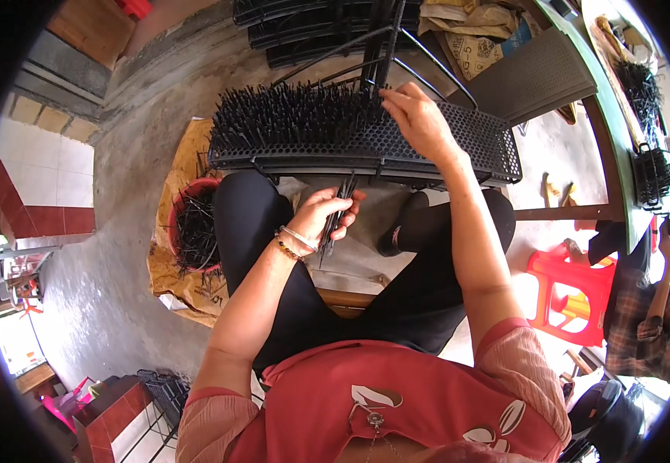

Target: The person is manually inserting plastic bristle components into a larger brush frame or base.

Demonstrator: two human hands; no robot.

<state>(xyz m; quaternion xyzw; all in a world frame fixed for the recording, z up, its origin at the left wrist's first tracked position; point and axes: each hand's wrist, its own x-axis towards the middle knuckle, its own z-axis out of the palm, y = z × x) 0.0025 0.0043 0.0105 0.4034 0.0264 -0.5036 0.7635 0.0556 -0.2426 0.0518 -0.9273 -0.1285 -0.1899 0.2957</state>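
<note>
My left hand (325, 216) is closed around a small bundle of thin black strips (349, 185), held over my lap just in front of a perforated black rack (474, 139). Many similar black strips (288, 116) stand upright in the holes across the rack's left and middle part. At the right edge of that standing mass, my right hand (423, 123) has its thumb and fingertips pinched on a thin black strip, mostly hidden by the fingers. Bare holes show in the rack to the right of this hand.
A red basin (171, 220) full of loose black strips sits on a yellow sack (161, 262) to my left. Black metal rods (435, 58) rise behind the rack. At right are a red plastic stool (539, 289), a green-topped table (616, 131) and another person in a plaid shirt (636, 332).
</note>
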